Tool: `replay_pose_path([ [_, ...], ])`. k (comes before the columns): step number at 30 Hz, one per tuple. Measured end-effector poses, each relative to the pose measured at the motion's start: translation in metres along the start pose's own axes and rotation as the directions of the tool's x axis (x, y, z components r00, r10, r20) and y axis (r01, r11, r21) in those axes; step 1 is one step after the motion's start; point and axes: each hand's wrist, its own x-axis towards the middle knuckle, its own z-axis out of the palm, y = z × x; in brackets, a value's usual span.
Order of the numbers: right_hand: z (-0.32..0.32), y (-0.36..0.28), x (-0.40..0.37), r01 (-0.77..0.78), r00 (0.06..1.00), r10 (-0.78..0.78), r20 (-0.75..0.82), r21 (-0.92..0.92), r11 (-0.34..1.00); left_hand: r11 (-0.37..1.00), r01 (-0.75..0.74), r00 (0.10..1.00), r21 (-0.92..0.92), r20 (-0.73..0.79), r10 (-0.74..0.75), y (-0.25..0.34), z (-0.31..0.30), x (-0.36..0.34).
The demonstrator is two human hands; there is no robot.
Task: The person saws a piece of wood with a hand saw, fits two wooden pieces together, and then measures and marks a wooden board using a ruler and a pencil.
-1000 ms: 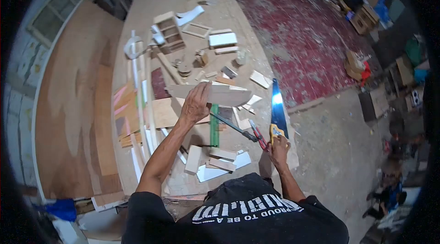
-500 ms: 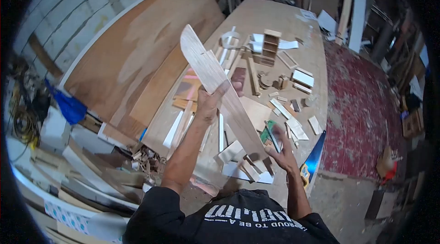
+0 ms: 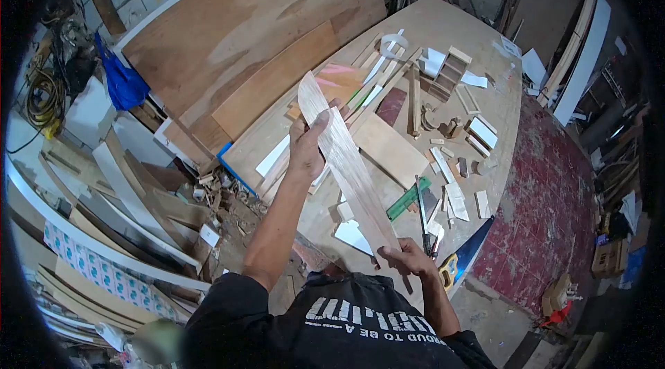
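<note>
A long, pale wooden board (image 3: 352, 173) with one rounded end slants across in front of me, its rounded tip pointing away to the upper left. My left hand (image 3: 308, 142) is closed around its far part, thumb on the top face and fingers beneath. Near the lower end, my right hand (image 3: 413, 258) grips the board with the thumb on top; some fingers are hidden. Under it on the table (image 3: 433, 15) lie a flat light wooden panel (image 3: 391, 151), a green piece (image 3: 409, 199) and a slim dark tool (image 3: 421, 204).
A handsaw (image 3: 467, 250) with a yellow handle lies at the table's right edge. Wooden offcuts (image 3: 454, 196) and a small shelf unit (image 3: 445, 74) are on the table. A large plywood sheet (image 3: 256, 15) leans at the left, near a blue bag (image 3: 123, 78).
The board's far end has moved lower and my left hand has slid toward that end. My right hand, blurred and more open before, now grips the near end. The view has turned.
</note>
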Motion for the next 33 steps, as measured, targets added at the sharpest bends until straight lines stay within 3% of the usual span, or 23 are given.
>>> replay_pose_path([
  [1,0.001,0.007,0.003,-0.011,1.000,0.011,0.006,-0.005,1.000,1.000,-0.003,1.000,0.008,-0.011,0.004,0.000,-0.003,-0.001],
  [3,0.004,0.021,0.011,0.236,0.971,-0.235,-0.034,0.017,0.972,1.000,-0.009,0.999,0.010,-0.035,0.009,0.001,-0.008,-0.001],
  [5,0.006,0.027,0.008,0.199,0.979,-0.201,-0.048,-0.043,0.979,0.998,0.062,0.992,-0.020,-0.111,-0.064,0.006,-0.013,0.002],
  [7,0.014,0.035,0.009,0.255,0.951,-0.262,-0.163,-0.061,0.965,0.996,0.074,0.989,-0.056,-0.125,-0.080,0.011,-0.016,0.002],
  [9,0.018,0.041,0.006,0.221,0.954,-0.228,-0.193,-0.054,0.974,0.988,0.147,0.975,0.044,-0.176,-0.137,0.012,-0.021,0.003],
  [10,0.021,0.041,0.005,0.211,0.944,-0.227,-0.240,-0.090,0.973,0.993,0.111,0.987,0.043,-0.119,-0.105,0.007,-0.026,0.002],
  [12,0.029,0.036,0.001,0.197,0.924,-0.232,-0.303,-0.141,0.970,0.986,0.153,0.979,0.063,-0.145,-0.143,-0.007,-0.032,-0.003],
  [19,0.034,0.050,0.008,0.172,0.912,-0.201,-0.359,-0.113,0.979,0.959,0.269,0.958,0.086,-0.129,-0.257,-0.052,-0.041,-0.026],
  [23,0.031,0.057,-0.002,0.109,0.948,-0.117,-0.296,-0.044,0.993,0.954,0.267,0.960,0.136,-0.128,-0.250,-0.053,-0.049,-0.019],
  [27,0.018,0.076,-0.001,0.146,0.979,-0.148,-0.142,-0.022,0.989,0.970,0.241,0.962,0.031,-0.140,-0.234,-0.038,-0.052,-0.011],
  [29,0.016,0.090,-0.004,0.124,0.987,-0.125,-0.101,-0.014,0.992,0.969,0.173,0.975,-0.177,-0.107,-0.194,-0.034,-0.054,-0.008],
  [30,0.017,0.087,-0.006,0.089,0.989,-0.079,-0.123,0.072,0.993,0.984,0.160,0.984,-0.076,-0.061,-0.165,-0.033,-0.064,-0.005],
  [32,0.026,0.064,-0.013,0.051,0.990,-0.025,-0.138,0.190,0.981,0.970,0.193,0.969,-0.149,-0.124,-0.212,-0.030,-0.068,-0.003],
  [33,0.017,0.074,-0.010,-0.001,0.997,0.012,-0.077,0.147,0.989,0.953,0.210,0.952,-0.220,-0.178,-0.251,-0.029,-0.072,-0.001],
])
